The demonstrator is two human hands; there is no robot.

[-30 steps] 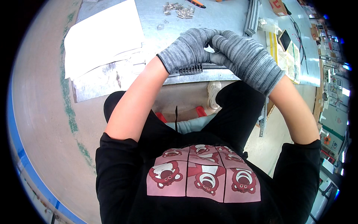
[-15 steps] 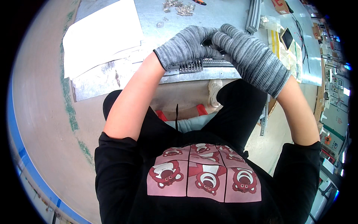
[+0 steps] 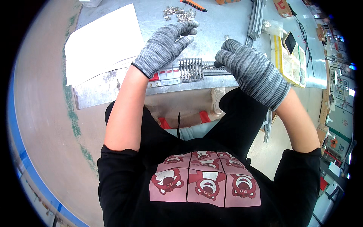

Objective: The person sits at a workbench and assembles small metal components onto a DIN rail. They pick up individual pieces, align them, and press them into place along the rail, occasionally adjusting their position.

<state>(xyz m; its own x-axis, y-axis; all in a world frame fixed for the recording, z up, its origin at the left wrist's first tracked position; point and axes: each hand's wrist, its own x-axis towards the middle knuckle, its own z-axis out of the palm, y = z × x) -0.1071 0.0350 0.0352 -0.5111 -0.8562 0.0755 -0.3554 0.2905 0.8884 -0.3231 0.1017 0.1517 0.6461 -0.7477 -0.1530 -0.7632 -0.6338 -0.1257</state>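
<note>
My left hand [image 3: 162, 49], in a grey knitted glove, reaches over the terminal row. Its fingers stretch toward a pile of small metal screws [image 3: 184, 15], with the thumb apart. My right hand [image 3: 251, 70], gloved alike, is curled at the right end of the row; what its fingers hold, if anything, is hidden. A dark tip shows at them. Below and between the hands lies a slotted metal rail [image 3: 217, 70] carrying a terminal block [image 3: 191, 69] and grey modules [image 3: 169, 76] with red parts, partly under my left wrist.
White sheets [image 3: 104, 39] cover the table's left side. Orange-handled pliers [image 3: 194, 5] lie at the back. Stacked metal rails [image 3: 256, 20], a clear plastic bag [image 3: 274, 28], a phone-like dark device [image 3: 290, 42] and a cardboard box [image 3: 283, 8] stand to the right.
My hands were together over the rail and have parted. The left moved left and up, its fingers extending; the right stayed near the rail. The terminal block and modules are now uncovered.
</note>
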